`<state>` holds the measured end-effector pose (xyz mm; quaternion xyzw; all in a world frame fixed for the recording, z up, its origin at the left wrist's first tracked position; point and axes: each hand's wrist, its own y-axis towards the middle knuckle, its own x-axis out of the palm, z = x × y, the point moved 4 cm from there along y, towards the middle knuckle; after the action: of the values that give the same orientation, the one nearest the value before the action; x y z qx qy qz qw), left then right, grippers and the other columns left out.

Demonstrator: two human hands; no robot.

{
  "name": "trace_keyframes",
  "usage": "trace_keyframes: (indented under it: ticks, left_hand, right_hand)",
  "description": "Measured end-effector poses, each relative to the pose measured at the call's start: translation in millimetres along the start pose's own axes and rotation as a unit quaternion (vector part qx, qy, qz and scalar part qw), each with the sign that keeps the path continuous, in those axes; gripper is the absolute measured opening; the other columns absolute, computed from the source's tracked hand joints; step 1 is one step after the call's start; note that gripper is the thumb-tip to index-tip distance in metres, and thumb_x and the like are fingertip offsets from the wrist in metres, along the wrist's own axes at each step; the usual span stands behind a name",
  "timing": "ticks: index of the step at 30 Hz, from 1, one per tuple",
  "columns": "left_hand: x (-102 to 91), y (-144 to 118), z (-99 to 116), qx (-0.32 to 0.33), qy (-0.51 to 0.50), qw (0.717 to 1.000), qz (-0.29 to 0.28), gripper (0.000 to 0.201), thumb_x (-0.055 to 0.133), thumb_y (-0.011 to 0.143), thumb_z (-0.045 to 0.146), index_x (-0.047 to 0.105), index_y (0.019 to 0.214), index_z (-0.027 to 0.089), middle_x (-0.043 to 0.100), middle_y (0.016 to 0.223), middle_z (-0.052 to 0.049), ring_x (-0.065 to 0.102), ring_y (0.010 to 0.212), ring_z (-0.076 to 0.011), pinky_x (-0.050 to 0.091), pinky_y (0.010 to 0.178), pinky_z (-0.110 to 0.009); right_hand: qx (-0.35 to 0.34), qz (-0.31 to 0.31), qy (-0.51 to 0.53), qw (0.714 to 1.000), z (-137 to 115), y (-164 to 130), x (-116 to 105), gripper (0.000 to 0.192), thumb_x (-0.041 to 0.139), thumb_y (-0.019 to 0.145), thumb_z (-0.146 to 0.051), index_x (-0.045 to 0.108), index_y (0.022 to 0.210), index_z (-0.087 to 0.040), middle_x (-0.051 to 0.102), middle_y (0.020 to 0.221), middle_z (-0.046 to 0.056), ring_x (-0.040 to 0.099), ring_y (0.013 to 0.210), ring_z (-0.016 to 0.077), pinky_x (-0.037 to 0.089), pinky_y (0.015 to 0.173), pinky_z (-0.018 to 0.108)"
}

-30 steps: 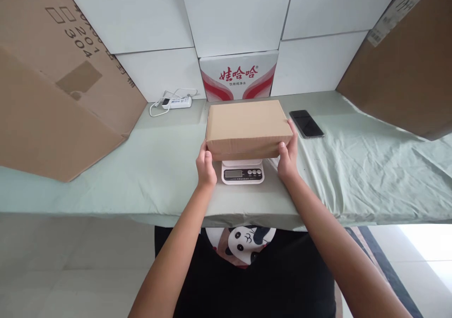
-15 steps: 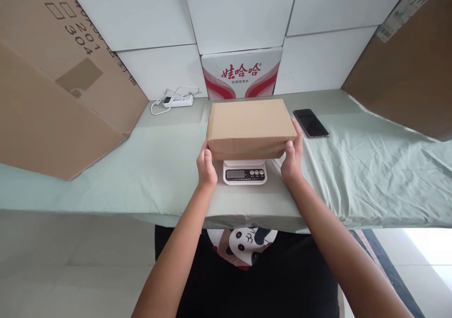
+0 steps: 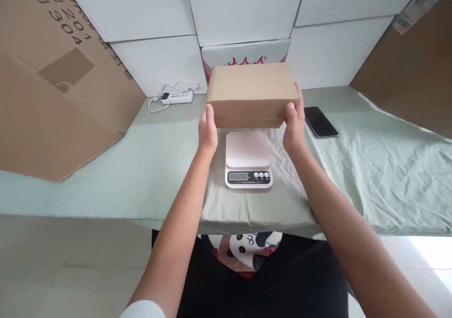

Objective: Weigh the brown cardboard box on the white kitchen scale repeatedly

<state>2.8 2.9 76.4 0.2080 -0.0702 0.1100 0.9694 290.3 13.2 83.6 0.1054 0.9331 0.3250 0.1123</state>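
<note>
A closed brown cardboard box (image 3: 252, 85) is held up between my two hands, its top face level. My left hand (image 3: 207, 127) grips its left end, thumb against the front corner. At the right end my right hand (image 3: 294, 118) holds the other corner in the same way, with some fingers hidden behind the box. Below and nearer to me, a white digital kitchen scale (image 3: 247, 151) rests on the cloth, its bare platform showing. No reading can be made out on its small display.
A pale green cloth (image 3: 158, 167) covers the table. A black smartphone (image 3: 320, 122) lies right of my right hand. Toward the back left sits a white power strip (image 3: 178, 97) with a cable. Large cartons (image 3: 81, 120) flank both sides; a printed white box (image 3: 243, 50) stands against the wall.
Both hands have raised the cardboard box off the scale and moved it away from me. The scale's platform has come into view. The camera view has shifted slightly.
</note>
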Motion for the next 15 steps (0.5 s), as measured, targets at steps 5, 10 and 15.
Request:
trace_keyframes:
  ticks: [5,10,15]
  left_hand:
    - [1.5,17,-60,-0.064,-0.021,0.997,0.025,0.098,0.058,0.089,0.105,0.081,0.143,0.027,0.079,0.161,-0.012,0.062,0.167,-0.0386,0.050,0.140,-0.048]
    - [-3.7,14,-76,-0.088,-0.030,0.995,0.025,0.092,0.055,0.095,0.101,0.082,0.142,0.026,0.080,0.159,-0.012,0.066,0.164,-0.0364,0.054,0.138,-0.049]
    - [-4.4,13,-78,-0.085,-0.018,0.995,0.038,0.094,0.058,0.093,0.102,0.081,0.141,0.024,0.080,0.159,-0.014,0.065,0.164,-0.0372,0.048,0.142,-0.052]
  right_hand:
    - [0.028,-0.022,0.010,0.999,51,7,23,0.114,0.048,0.089,-0.107,0.046,0.179,-0.038,0.046,0.192,0.004,0.026,0.187,0.0404,0.019,0.155,0.067]
    - [0.050,-0.037,0.005,0.998,72,1,24,0.109,0.048,0.092,-0.104,0.046,0.178,-0.037,0.044,0.193,0.004,0.026,0.187,0.0376,0.022,0.155,0.065]
    - [0.044,-0.034,0.007,0.998,95,0,21,0.100,0.047,0.099,-0.096,0.034,0.183,-0.042,0.042,0.193,0.006,0.041,0.180,0.0365,0.038,0.148,0.069]
